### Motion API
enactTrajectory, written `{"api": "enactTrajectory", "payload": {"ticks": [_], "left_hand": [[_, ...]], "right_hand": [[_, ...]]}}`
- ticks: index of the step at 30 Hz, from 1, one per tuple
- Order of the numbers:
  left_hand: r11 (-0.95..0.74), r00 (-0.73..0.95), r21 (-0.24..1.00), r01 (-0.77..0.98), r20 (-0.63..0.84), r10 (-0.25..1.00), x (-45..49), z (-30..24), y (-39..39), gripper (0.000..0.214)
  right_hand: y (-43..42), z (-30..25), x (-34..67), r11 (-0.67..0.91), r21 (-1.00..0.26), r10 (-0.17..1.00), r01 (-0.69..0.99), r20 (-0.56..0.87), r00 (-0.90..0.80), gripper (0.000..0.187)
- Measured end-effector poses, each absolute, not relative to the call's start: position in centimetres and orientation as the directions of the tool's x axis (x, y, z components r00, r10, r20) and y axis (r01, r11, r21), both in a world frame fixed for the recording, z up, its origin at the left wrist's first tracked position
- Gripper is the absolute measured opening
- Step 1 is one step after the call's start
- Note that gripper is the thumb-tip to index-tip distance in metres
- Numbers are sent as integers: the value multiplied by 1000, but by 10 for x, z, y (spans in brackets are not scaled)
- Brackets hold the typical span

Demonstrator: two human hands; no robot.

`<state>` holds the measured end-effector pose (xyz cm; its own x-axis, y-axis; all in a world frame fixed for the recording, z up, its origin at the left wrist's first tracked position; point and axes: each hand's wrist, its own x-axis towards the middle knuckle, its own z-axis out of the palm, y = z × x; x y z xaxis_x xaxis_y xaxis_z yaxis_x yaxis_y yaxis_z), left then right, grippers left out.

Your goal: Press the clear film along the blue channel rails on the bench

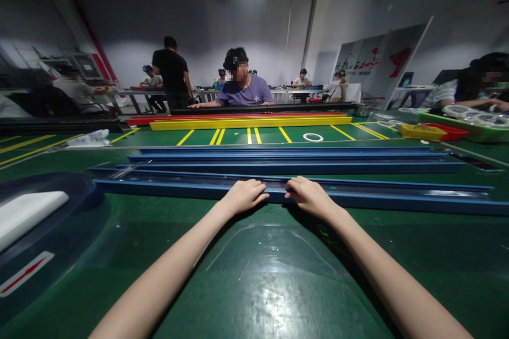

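Note:
A long blue U-shaped channel (170, 188) lies across the green table in front of me, its trough facing up. My left hand (247, 194) grips its near wall, left of the middle, fingers bent over into the trough and thumb on the near side. A short gap to the right, my right hand (309, 194) is closed over the same wall, with its fingertips curled inward. Just behind lie more blue channels (318, 167), roughly parallel, and neither hand touches them. Clear film or tape (131, 169) shows near their left end.
Yellow channels (250, 124) and red ones lie farther back, before a person in a purple shirt (247, 91). A white ring (313, 137) rests on the green table (262, 275). A dark tray-like object (79, 185) is at left; a green bin (473, 131) stands right.

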<state>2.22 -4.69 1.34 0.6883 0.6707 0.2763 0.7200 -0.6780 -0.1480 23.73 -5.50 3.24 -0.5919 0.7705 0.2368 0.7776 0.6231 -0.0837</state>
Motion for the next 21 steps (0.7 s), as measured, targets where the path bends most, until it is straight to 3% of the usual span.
{"api": "enactTrajectory", "payload": {"ticks": [8, 21], "left_hand": [[-646, 679, -217, 732, 307, 667, 25, 13, -47, 29], [-620, 663, -236, 748, 296, 687, 20, 14, -44, 31]], "right_hand": [[-52, 33, 238, 612, 6, 770, 791, 223, -598, 12], [-47, 42, 273, 549, -51, 833, 834, 113, -542, 13]]}}
